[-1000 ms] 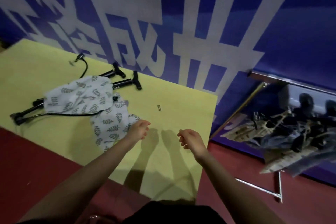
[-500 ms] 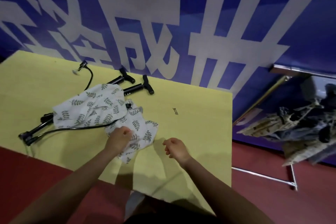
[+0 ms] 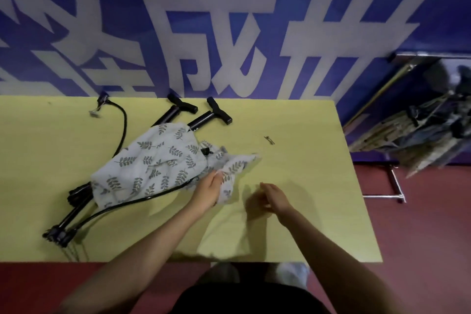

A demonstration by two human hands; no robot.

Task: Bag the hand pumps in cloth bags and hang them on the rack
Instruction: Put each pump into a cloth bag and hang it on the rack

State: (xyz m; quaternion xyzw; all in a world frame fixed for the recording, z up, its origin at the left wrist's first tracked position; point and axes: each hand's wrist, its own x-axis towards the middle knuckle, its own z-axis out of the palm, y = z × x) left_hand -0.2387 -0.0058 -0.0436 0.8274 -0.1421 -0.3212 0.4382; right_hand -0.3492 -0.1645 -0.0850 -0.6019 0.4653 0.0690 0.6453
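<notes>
Head view of the bagging bench. The left hand (image 3: 207,190) pinches a leaf-printed cloth bag (image 3: 233,169) at its near edge, fingers curled into the fabric; the right hand (image 3: 274,196) hovers just to the right of it over the yellow table (image 3: 305,173), fingers loosely extended and holding nothing, though motion blur hides their exact pose. The two hands are apart, with a strip of bare tabletop between them.

The step in hand appears to be freeing one bag from the pile. A second cloth bag (image 3: 153,163) lies draped over the two black hand pumps (image 3: 198,120), whose T-handles project toward the wall at the far edge and whose bases protrude near the left front of the table. A black hose (image 3: 142,197) runs along the near edge of the draped bag and passes close to the left hand.

To do this step well, the pinched bag should probably be drawn clear to the right, away from the hose, so that the tube is not dragged along; the right hand would then find the mouth of the bag and spread it before a pump is fed in.

The rack (image 3: 397,186) stands on the floor at the right, well apart from both hands, with patterned bags, blurred here, hanging on it.
</notes>
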